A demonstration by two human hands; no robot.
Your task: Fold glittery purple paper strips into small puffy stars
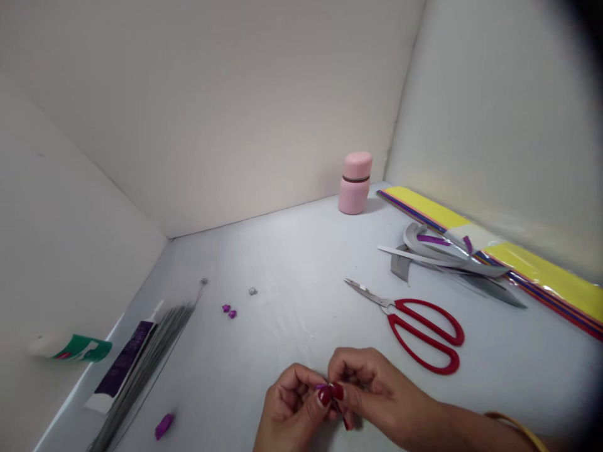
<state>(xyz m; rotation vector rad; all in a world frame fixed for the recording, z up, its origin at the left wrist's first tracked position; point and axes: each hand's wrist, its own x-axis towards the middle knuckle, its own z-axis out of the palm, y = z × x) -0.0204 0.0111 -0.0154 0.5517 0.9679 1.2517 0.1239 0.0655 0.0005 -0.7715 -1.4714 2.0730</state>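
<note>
"So, looking from the head camera, what do the hands have?"

"The left hand (294, 403) and the right hand (374, 390) meet low in the middle, over the near part of the pale, smooth desk (292, 251). Each grip is a pinch, thumb against finger, on one small shiny purple strip (321, 387). The strip sits between the two hands. I can't tell its whole shape, because the fingers cover most of it."

"Why just the fingertips?"

"I think because it's so tiny. A whole fist would hide it or squash it."

"Why are the metal scissors with big red loop handles (385, 302) over there?"

"Maybe so they're easy to grab. They lie near the right hand, not touching it, with the blades pointing away."

"And the two tiny shiny purple stars (226, 308)?"

"They're over on the left, near a tiny silver lump (253, 291). Perhaps that keeps them from getting bumped."

"What about the bundle of thin grey wires (149, 364)?"

"It lies flat beside the purple and white squeeze tube (126, 360). I guess lying side by side stops the wires tangling."

"And the curved, flat grey strips (438, 256)?"

"They're heaped by the long yellow plastic-wrapped pack (532, 263), maybe to give the hands room."
</note>
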